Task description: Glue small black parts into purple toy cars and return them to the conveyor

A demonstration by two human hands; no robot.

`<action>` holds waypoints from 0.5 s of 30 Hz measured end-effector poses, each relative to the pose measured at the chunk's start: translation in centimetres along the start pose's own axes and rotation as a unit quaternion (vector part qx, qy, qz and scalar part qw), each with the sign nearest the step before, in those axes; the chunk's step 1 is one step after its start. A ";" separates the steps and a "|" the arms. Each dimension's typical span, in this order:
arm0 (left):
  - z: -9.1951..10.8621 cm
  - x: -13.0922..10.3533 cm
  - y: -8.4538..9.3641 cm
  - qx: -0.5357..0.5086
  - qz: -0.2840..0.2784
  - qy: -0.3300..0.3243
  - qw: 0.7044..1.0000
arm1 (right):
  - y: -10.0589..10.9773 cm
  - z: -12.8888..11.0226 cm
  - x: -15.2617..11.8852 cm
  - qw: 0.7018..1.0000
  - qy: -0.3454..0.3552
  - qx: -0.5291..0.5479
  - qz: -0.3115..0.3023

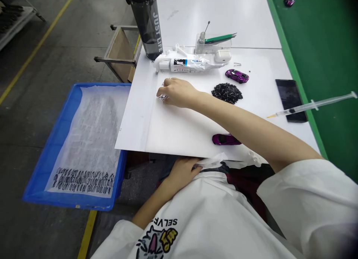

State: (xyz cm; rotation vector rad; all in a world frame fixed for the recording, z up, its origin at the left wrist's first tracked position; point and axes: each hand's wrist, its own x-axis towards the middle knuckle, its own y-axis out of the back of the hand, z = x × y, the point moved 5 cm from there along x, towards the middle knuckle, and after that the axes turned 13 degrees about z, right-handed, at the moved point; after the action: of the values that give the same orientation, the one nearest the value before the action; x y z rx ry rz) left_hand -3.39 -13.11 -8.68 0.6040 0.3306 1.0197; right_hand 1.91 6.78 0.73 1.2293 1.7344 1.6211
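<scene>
On our side of the tube (192, 65), near its cap (164, 65), we are holding the right hand (179, 91) over small shiny pieces (163, 97). They are lying just left of the narrow grip; we cannot tell whether it is pinching them, nor their long axis. The left hand (184, 172) is resting farther from the tube, its grip unclear.

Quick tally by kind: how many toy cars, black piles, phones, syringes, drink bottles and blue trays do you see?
Purple toy cars: 3
Black pile: 1
Phone: 1
Syringe: 1
Drink bottle: 1
Blue tray: 1
Total: 8
</scene>
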 end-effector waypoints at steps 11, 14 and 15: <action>1.0 -1.1 -0.1 -0.212 -0.105 0.033 0.971 | 2.0 -0.4 -0.8 0.997 -0.013 0.060 0.054; 1.0 -1.4 1.1 -0.199 -0.079 0.073 0.974 | 6.3 -1.6 -5.6 0.984 -0.019 0.144 0.101; 1.0 -1.4 1.8 -0.188 -0.067 0.081 0.977 | 7.8 -2.1 -8.0 0.977 -0.027 0.178 0.113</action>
State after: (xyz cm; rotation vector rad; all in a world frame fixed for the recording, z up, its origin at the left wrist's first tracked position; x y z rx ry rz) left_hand -4.80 -13.99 -6.85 0.1552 0.3062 0.9708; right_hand 6.37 -1.77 6.70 1.6737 1.9686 1.4144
